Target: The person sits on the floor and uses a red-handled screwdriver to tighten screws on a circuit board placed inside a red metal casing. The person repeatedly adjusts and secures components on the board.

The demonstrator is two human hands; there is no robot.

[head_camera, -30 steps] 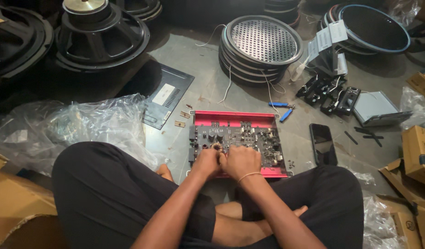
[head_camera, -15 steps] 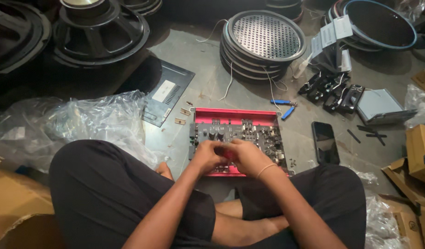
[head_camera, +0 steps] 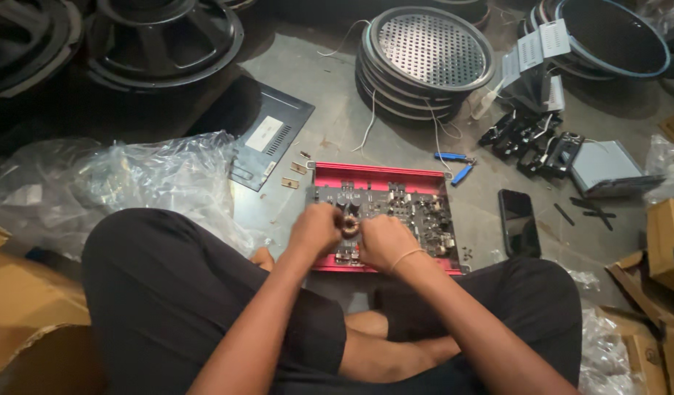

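The red case (head_camera: 384,174) lies open on the floor just in front of the crossed legs, its dark circuit board (head_camera: 395,208) facing up, and both hands meet over the board's near edge. Between them sits a small copper coil (head_camera: 349,228) standing on the board. To do this well, I judge the coil should be held low, close to its base, and worked gently and straight, so that its leads and the parts packed round it are not bent. The left hand (head_camera: 315,230) is curled into a loose fist, knuckles up, its fingertips pressed together at the coil's left side; whether they truly pinch it I cannot tell. The right hand (head_camera: 381,241), a thin band at its wrist, is cupped, fingers bent down against the coil's right side and hiding their tips. Both forearms reach forward from the lap, converging. A phone (head_camera: 518,222) lies right of the case, blue pliers (head_camera: 457,164) just beyond it.
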